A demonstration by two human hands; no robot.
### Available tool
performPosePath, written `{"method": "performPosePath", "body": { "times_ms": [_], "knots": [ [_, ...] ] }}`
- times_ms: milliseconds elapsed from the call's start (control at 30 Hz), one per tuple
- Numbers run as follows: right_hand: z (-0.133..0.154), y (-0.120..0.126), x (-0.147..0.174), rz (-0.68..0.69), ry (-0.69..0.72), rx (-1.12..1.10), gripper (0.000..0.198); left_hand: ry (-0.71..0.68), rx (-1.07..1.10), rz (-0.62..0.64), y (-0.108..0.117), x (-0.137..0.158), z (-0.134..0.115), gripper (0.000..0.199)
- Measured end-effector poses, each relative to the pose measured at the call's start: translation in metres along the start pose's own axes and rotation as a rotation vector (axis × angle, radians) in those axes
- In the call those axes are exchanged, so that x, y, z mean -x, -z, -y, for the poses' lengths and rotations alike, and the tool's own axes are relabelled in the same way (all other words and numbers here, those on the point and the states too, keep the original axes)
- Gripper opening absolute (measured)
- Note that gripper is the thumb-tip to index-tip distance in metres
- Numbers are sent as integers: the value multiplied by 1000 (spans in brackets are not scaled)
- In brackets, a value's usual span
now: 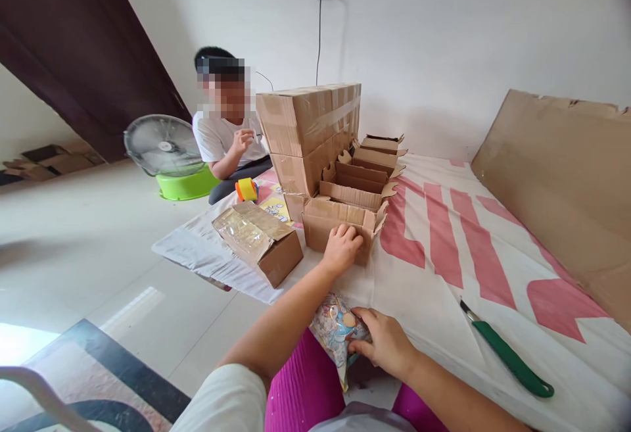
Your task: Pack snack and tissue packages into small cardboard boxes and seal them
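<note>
My left hand [342, 248] rests with curled fingers against the near side of an open cardboard box [318, 228], the closest in a row; its fingertips are hidden. Close to my lap, my right hand [387, 340] pinches the edge of a shiny plastic packet [338, 327] printed with cartoon figures, thumb and fingers on its right side. Left of the open box lies a taped-up cardboard box [259, 241] on the cloth-covered table. Farther right is a green-handled knife [513, 356], its blade pointing away from me.
More open boxes [355, 182] stretch toward the wall beside a tall stack of taped boxes [315, 123]. A large cardboard sheet [557, 189] leans at the right. A person [229, 136] sits behind the stack, near a tape roll [246, 189] and a fan [165, 146].
</note>
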State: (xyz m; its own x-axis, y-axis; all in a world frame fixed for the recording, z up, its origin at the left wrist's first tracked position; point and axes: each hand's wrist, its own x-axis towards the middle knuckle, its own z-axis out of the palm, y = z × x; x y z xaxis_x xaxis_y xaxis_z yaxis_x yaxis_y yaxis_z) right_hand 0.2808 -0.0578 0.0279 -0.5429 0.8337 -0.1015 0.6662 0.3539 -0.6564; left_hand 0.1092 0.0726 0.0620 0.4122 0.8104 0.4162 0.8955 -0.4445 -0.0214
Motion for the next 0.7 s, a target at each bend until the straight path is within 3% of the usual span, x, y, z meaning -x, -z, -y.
{"method": "performPosePath", "body": {
  "times_ms": [233, 400, 700],
  "knots": [
    [-20, -10, -5, -131, 15, -209, 38, -2, 1, 16, -12, -22, 2, 14],
    [-33, -19, -3, -249, 82, -254, 41, -3, 26, 34, -20, -39, 8, 12],
    [-31, -21, -2, -279, 117, -243, 36, 24, 55, 75, -35, -74, 17, 15]
  ]
}}
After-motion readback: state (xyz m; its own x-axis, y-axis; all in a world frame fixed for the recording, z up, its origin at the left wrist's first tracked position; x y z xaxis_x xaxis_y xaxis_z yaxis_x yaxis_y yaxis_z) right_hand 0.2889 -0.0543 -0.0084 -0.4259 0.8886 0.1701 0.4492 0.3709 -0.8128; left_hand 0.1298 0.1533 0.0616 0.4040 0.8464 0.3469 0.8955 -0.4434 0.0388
